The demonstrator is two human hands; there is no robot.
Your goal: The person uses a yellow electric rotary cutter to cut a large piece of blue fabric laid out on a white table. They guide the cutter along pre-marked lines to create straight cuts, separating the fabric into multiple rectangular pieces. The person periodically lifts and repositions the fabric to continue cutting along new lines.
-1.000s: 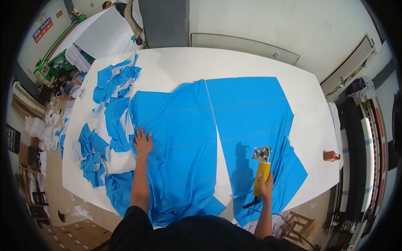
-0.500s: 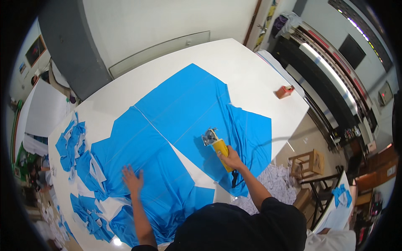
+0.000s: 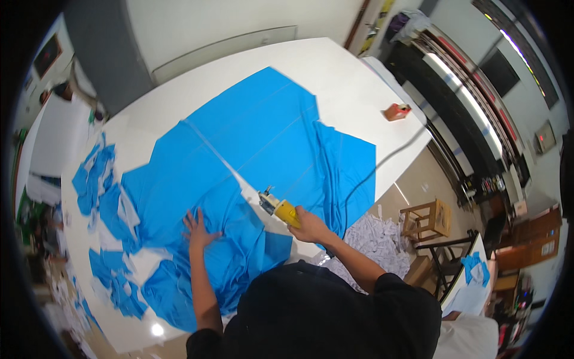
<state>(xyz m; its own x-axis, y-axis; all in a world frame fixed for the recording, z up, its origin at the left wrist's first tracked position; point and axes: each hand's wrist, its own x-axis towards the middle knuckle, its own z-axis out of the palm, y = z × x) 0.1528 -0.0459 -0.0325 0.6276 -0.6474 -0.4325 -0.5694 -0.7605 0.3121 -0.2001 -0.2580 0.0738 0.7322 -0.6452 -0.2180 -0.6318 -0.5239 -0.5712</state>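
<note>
Blue fabric (image 3: 257, 125) covers much of the white table (image 3: 323, 57), with pale lines running across it. A slit parts it into two pieces, widening toward me. In my right hand (image 3: 313, 227) is a yellow electric fabric cutter (image 3: 287, 212), gripped round its body. Its metal head sits over the wide part of the slit, beside the edge of the left piece. My left hand (image 3: 201, 232) lies with fingers spread on the left piece, which is wrinkled around and below it. The right piece is bunched into folds along its right side.
Blue and white fabric scraps (image 3: 119, 281) lie along the table's left side. A small red box (image 3: 396, 112) stands near the far right corner. A dark cord (image 3: 382, 160) crosses the right side. Beyond the edge are a wooden stool (image 3: 431, 216), heaped pale strips (image 3: 376, 245) and a large printer (image 3: 454, 107).
My right hand has brought the cutter left and toward me, from the right piece to the slit. My left hand has shifted slightly right, and the fabric below it is more bunched.
</note>
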